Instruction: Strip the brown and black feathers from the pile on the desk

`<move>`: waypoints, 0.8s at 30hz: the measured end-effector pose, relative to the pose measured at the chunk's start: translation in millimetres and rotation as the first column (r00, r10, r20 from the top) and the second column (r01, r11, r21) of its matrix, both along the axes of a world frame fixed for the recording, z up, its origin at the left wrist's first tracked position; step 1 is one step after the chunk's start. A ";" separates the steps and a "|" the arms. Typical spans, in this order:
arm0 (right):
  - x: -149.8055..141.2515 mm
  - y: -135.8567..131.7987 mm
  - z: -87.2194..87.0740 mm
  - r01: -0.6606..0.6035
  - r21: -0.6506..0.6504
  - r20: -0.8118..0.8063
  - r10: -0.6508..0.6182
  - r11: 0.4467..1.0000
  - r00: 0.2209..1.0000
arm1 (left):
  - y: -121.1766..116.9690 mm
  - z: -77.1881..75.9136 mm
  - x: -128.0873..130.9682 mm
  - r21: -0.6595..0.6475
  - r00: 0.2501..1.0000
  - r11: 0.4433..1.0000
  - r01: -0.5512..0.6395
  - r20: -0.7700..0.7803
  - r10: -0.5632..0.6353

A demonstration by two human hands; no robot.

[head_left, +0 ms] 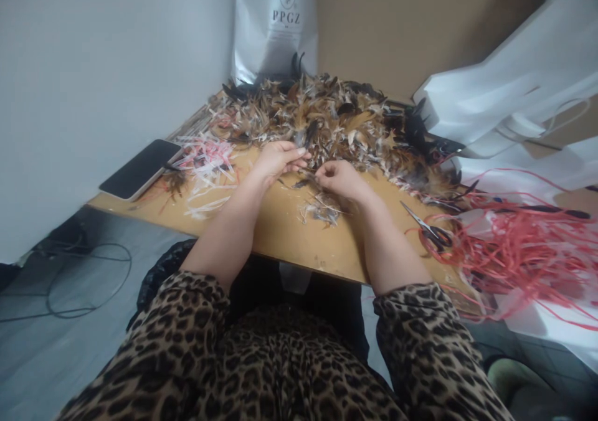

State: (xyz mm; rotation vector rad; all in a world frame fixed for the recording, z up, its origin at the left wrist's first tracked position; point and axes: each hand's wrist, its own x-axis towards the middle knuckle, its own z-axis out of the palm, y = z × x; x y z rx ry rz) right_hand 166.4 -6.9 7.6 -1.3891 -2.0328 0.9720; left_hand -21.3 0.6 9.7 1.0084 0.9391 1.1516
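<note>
My left hand (pixel 281 159) is pinched on a feather at the front edge of the feather pile. The thumb lies against the fingertips. Just to its right, my right hand (pixel 342 179) is closed in a pinch at the feather's thin end. Behind both hands spreads a large heap of brown, black and white feathers (pixel 359 128). Below my right hand, a small scatter of loose feather bits (pixel 322 212) lies on the wooden tabletop (pixel 289 234). The fine detail between my fingertips is blurred.
Left are a phone (pixel 142 167) and white and pink strips (pixel 205 159). Scissors (pixel 432 231) lie right, beside tangled red strings (pixel 527 253). A white printed bag (pixel 275 35) stands behind the heap; white plastic (pixel 509 78) hangs at right. A black cable (pixel 88 309) loops on the floor.
</note>
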 end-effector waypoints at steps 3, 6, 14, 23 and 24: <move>7.0 0.1 6.6 0.012 -0.009 -0.087 -0.013 1.000 0.996 | 0.6 -0.5 -2.4 0.004 0.995 0.998 0.067 -0.074 -0.066; 8.9 -0.9 11.1 0.018 -0.015 -0.075 -0.019 1.000 0.997 | 0.8 -0.5 -3.5 0.008 0.980 0.991 0.137 -0.146 -0.134; 9.8 1.6 10.5 0.044 -0.037 -0.124 -0.048 0.998 0.991 | -4.6 5.1 -0.9 -0.048 0.953 0.980 0.195 -0.225 -0.201; 8.1 5.2 8.2 0.067 -0.125 -0.407 -0.112 0.990 0.906 | -3.0 2.5 2.1 -0.071 0.964 0.985 0.160 -0.204 -0.172; 8.2 6.3 7.3 0.071 -0.142 -0.452 -0.128 0.987 0.883 | -2.6 2.1 2.6 -0.076 0.970 0.987 0.142 -0.186 -0.154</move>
